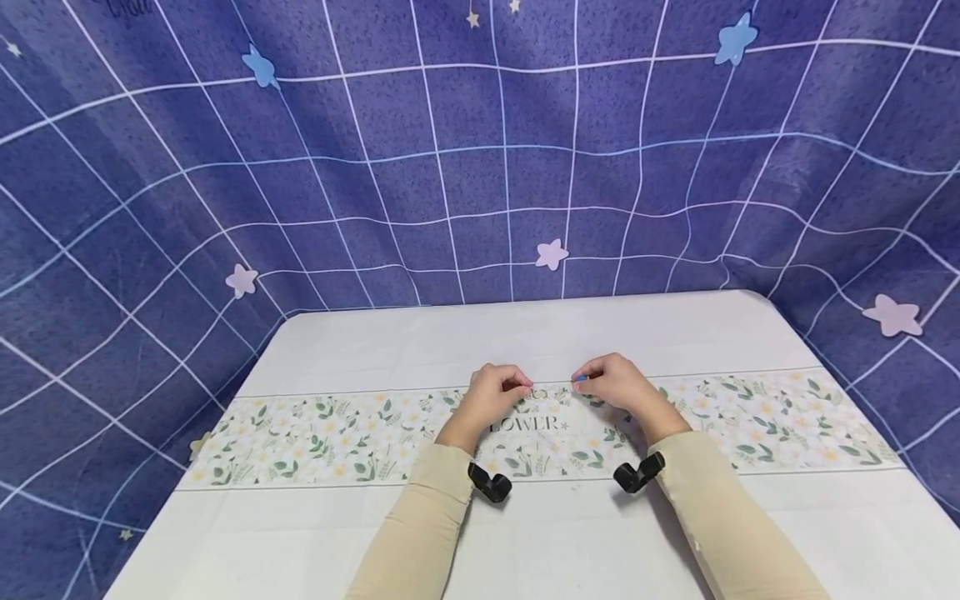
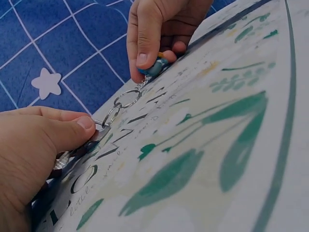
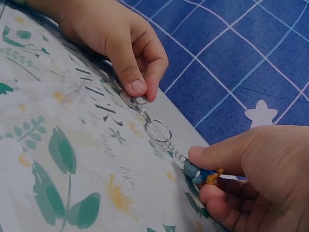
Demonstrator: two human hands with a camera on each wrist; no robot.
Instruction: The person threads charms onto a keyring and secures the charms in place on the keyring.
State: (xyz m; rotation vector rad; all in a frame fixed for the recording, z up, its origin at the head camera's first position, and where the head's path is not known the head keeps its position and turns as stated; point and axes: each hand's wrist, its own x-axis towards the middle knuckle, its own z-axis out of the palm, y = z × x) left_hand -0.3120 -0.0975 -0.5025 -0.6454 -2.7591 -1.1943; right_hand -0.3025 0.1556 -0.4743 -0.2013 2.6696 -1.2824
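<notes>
A keychain stretches between the two hands above the flowered cloth strip (image 1: 322,437). My right hand (image 1: 618,385) pinches its small blue figurine (image 3: 191,170), which has a yellow-orange part, between thumb and fingers. From the figurine a short silver chain (image 3: 175,151) runs to a round split ring (image 3: 158,131). Linked to that ring is a smaller ring (image 2: 112,116), joined to a flat silver metal piece (image 2: 99,136). My left hand (image 1: 491,398) pinches this piece by thumb and fingertips; most of it is hidden, so its kind cannot be told.
White table (image 1: 315,542) surface lies in front of and behind the strip. A blue curtain (image 1: 465,192) with a white grid and stars hangs behind and at both sides. Black wrist cameras (image 1: 639,472) sit at both cuffs.
</notes>
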